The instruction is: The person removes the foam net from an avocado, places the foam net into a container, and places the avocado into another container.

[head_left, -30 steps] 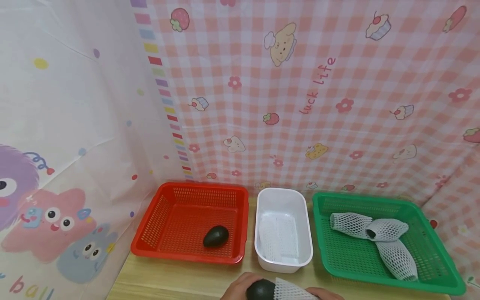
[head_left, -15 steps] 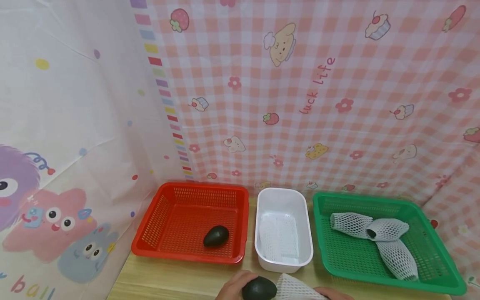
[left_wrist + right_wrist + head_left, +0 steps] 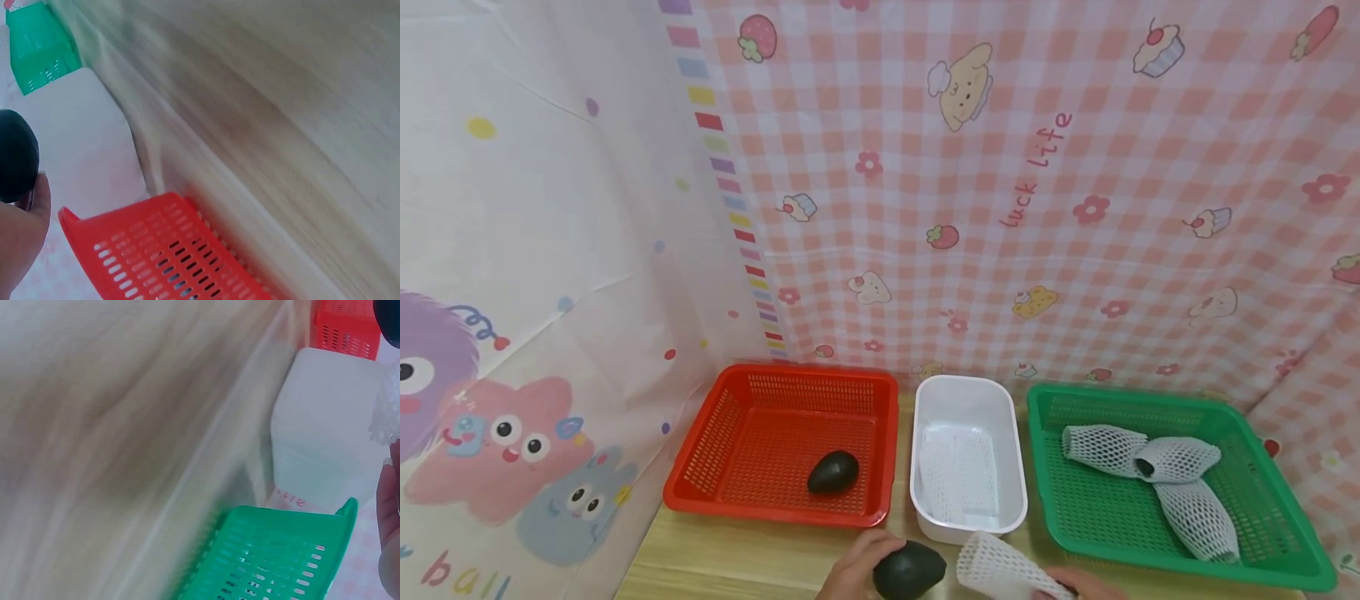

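The dark green avocado [image 3: 910, 571] is in your left hand [image 3: 853, 571], fingers curved around its left side, at the bottom edge of the head view. Just to its right, with a narrow gap between, you have the white foam net [image 3: 1002, 568] slanting up toward the left, its wide mouth near the avocado. Your right hand [image 3: 1088, 583] grips the net's lower end; most of that hand is cut off by the frame.

Beyond the two, the white tub [image 3: 958, 467] stands on the wooden worktop [image 3: 700, 558]; you can't tell whether the net touches its near wall. To the tub's left, the red basket [image 3: 775, 425] holds a second avocado [image 3: 833, 472]. To its right, the green basket [image 3: 1090, 517] holds three net-wrapped pieces [image 3: 1197, 521], bunched together. Behind everything hangs a pink checked cloth [image 3: 880, 233].
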The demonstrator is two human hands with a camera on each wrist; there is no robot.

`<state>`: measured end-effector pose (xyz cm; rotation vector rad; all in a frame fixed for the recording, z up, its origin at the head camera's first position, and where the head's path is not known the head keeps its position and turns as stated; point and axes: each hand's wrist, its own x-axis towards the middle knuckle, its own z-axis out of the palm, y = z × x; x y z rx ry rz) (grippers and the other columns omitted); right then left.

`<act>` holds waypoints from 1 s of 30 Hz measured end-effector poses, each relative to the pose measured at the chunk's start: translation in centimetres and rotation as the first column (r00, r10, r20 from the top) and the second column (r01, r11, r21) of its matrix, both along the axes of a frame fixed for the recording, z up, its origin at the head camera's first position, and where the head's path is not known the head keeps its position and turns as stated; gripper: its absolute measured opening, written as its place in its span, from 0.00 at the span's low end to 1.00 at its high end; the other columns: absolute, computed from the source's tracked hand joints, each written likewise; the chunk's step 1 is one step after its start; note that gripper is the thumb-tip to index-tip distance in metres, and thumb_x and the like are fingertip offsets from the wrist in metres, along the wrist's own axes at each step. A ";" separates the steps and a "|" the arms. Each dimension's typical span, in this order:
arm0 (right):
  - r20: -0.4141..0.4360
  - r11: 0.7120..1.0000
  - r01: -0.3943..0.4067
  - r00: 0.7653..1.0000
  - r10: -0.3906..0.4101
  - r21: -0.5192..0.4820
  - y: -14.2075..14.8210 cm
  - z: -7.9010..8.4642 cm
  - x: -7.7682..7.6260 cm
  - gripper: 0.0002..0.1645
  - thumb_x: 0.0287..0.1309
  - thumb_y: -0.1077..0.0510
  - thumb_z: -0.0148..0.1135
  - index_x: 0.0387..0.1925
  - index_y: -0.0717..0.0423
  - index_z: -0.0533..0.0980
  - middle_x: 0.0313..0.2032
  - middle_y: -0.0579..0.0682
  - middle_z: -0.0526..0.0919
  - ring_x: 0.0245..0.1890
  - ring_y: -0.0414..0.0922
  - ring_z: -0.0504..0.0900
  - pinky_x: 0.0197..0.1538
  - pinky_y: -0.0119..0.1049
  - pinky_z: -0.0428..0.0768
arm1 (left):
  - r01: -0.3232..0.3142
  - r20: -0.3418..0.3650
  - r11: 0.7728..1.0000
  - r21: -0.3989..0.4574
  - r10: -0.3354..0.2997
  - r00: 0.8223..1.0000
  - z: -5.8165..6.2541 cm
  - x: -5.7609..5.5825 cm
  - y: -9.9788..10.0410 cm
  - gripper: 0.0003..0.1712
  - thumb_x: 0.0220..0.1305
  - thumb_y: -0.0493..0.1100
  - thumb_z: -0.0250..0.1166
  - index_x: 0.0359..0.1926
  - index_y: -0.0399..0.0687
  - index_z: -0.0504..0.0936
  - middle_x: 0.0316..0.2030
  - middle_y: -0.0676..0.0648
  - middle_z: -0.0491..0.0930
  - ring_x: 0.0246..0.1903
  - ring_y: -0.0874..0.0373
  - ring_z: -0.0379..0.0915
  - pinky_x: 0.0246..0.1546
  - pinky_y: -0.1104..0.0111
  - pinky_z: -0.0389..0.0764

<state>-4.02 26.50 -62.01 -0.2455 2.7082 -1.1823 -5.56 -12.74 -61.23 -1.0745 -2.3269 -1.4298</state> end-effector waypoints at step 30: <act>-0.624 0.891 0.300 0.637 -0.452 -0.340 -6.7 9.2 -0.4 0.23 0.28 0.80 0.82 0.31 0.61 0.86 0.29 0.36 0.86 0.23 0.29 0.80 0.28 0.23 0.77 | -0.443 -0.057 0.896 0.039 0.444 0.894 4.7 -1.0 -3.9 0.48 0.31 0.30 0.88 0.60 0.54 0.82 0.55 0.52 0.79 0.49 0.56 0.80 0.52 0.68 0.82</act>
